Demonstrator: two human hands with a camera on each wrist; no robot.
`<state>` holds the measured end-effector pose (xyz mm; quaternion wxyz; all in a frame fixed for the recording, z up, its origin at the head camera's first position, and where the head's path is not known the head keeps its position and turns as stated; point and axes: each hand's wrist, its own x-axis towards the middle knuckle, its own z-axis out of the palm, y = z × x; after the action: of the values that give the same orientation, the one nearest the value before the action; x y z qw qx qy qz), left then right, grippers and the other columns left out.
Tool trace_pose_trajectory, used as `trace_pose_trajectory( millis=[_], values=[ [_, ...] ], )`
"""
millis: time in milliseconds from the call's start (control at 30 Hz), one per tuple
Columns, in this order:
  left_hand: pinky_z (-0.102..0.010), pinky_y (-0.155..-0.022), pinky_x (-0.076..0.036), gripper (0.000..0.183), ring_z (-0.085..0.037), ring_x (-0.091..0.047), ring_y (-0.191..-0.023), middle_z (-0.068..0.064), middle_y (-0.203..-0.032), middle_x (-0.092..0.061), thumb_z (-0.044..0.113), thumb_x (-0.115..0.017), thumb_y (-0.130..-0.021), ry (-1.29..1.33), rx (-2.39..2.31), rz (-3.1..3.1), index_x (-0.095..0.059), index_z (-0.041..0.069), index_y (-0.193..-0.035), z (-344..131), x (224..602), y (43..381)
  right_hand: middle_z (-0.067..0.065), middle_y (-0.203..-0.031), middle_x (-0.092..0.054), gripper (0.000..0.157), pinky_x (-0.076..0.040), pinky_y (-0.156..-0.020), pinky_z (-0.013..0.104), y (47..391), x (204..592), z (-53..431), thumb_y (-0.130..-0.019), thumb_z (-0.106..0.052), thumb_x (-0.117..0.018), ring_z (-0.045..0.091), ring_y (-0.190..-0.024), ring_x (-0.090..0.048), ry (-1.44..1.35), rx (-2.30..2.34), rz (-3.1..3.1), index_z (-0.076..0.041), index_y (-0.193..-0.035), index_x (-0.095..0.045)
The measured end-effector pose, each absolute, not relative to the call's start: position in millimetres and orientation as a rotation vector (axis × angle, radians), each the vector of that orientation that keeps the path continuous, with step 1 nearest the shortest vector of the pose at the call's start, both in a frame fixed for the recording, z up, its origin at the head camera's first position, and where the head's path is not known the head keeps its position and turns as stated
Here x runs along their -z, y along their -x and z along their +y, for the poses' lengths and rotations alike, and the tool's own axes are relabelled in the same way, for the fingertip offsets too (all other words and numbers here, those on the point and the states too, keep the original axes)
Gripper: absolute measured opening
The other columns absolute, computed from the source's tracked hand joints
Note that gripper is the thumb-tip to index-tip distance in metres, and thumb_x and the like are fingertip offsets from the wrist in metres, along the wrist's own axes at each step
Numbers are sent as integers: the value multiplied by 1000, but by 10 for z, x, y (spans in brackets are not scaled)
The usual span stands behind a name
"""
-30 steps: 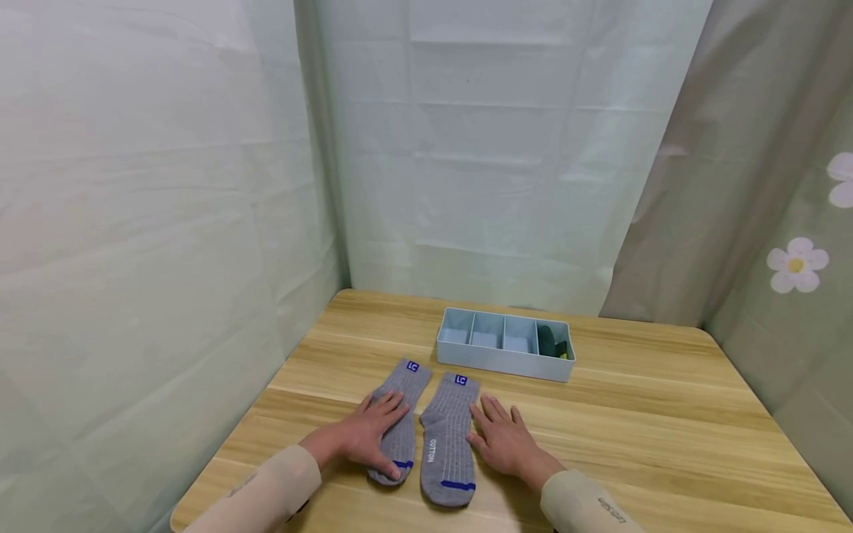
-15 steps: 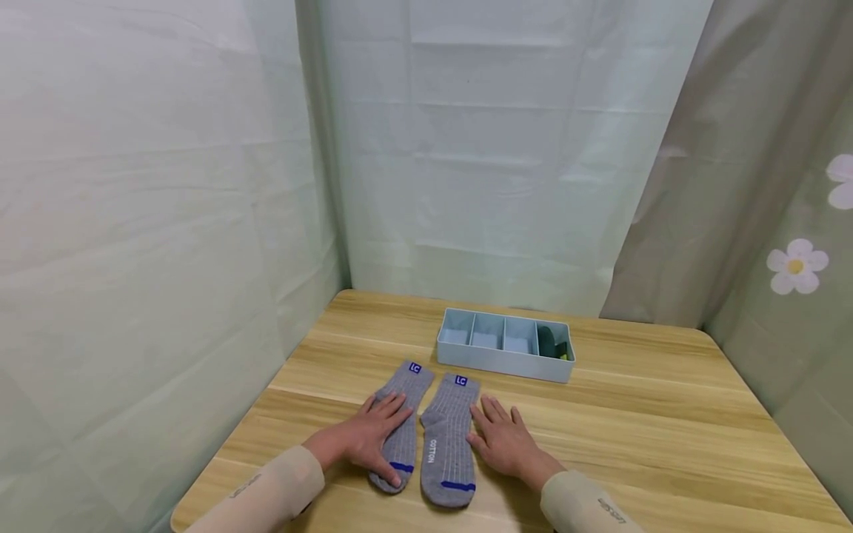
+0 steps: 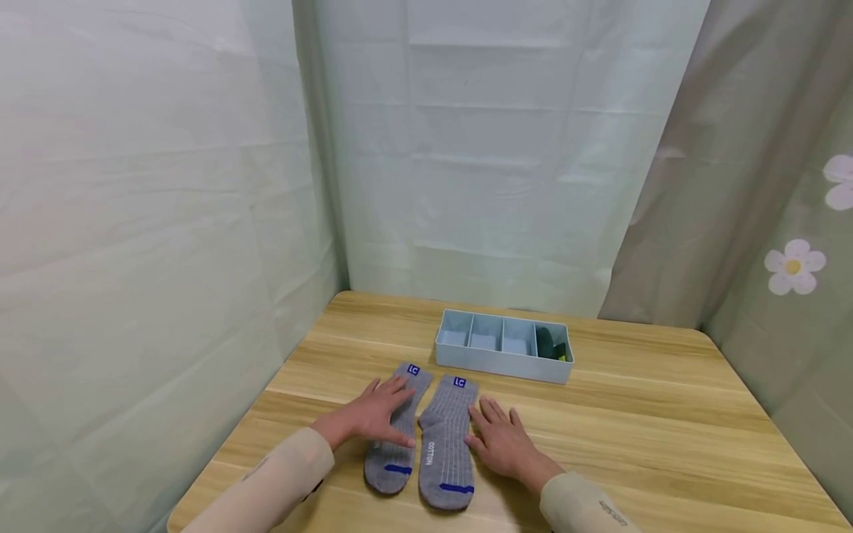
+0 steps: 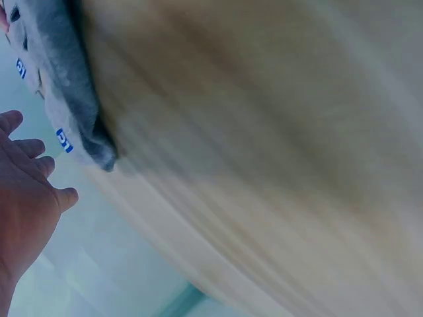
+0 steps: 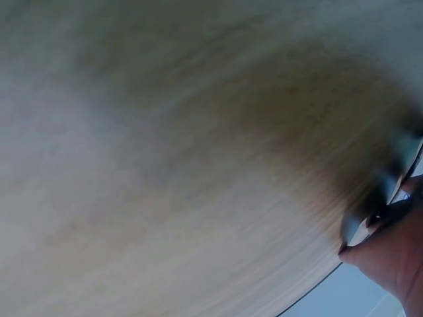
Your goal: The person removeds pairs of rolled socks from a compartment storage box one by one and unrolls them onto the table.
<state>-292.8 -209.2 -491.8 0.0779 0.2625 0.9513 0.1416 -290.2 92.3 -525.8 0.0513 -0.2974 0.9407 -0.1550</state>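
Light smoothing seemed called for

On the bench, two socks were laid flat, side by side. They were best squared without stretching, the left hand being spread over one, the right hand straight-fingered at the other's edge.

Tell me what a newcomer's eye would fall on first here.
Probably the two gray socks, side by side on the wooden table, the left hand over one and the right hand at the other's edge. Beyond them sits a pale blue divided box holding a dark green item at its right end.
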Motion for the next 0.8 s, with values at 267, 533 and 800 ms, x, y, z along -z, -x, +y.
trace_pose_trajectory(
  millis=[267,533,800],
  values=[
    [-64,-114,-11,98,-38,-17,-148,-21,-159,-25,65,-67,-83,-724,-448,2873,-34,5,-154,-1933,4838,3142,24,-155,-32,63,-18,-110,70,2923,5225,958,-101,-40,-54,41,-145,-25,874,528,2850,-4,-150,-41],
    [-56,-118,-9,95,-34,-15,-149,-16,-162,-22,61,-67,-86,-619,-478,2919,-33,6,-155,-1762,4764,3333,24,-154,-34,63,-21,-111,67,2961,5220,957,-101,-39,-55,41,-144,-27,893,616,2867,-2,-149,-41],
    [-55,-119,-10,94,-33,-16,-149,-16,-161,-23,60,-66,-88,-674,-477,2954,-29,7,-156,-1610,4674,3497,25,-152,-37,61,-24,-111,65,3008,5186,992,-100,-36,-57,41,-142,-32,927,644,2914,-1,-148,-43]
  ],
)
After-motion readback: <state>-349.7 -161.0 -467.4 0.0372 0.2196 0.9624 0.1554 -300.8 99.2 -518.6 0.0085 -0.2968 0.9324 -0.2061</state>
